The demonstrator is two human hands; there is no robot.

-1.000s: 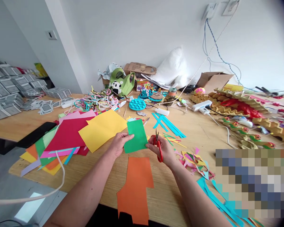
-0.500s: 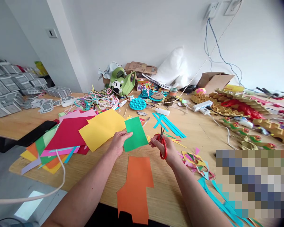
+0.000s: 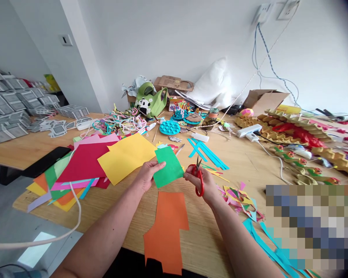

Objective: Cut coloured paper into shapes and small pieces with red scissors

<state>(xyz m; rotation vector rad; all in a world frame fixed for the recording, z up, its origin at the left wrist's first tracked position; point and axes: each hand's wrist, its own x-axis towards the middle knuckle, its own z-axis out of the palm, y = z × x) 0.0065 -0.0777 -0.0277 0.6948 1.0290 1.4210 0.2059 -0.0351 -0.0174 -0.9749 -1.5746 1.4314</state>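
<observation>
A green paper rectangle [image 3: 168, 168] is pinched at its left edge by my left hand [image 3: 146, 175]. Red-handled scissors [image 3: 199, 181] are held in my right hand [image 3: 207, 187], their blades pointing up and slightly parted. The fingertips of that hand also touch the lower right corner of the green paper. Below, an orange paper piece [image 3: 169, 216] with a stepped outline lies at the table's front edge. Yellow paper [image 3: 130, 154] and dark red paper [image 3: 85, 160] lie to the left of my hands.
Blue paper strips [image 3: 210, 154] lie beyond the scissors. Colourful scraps [image 3: 239, 199] are right of my right arm. A green panda bag [image 3: 152, 102] and a blue bumpy disc [image 3: 169, 127] stand further back. A white power strip [image 3: 249, 130] and egg trays [image 3: 284, 129] are at the right.
The green paper has shifted slightly right and down and tilted a little more. Both hands still hold their things; the whole view has moved slightly.
</observation>
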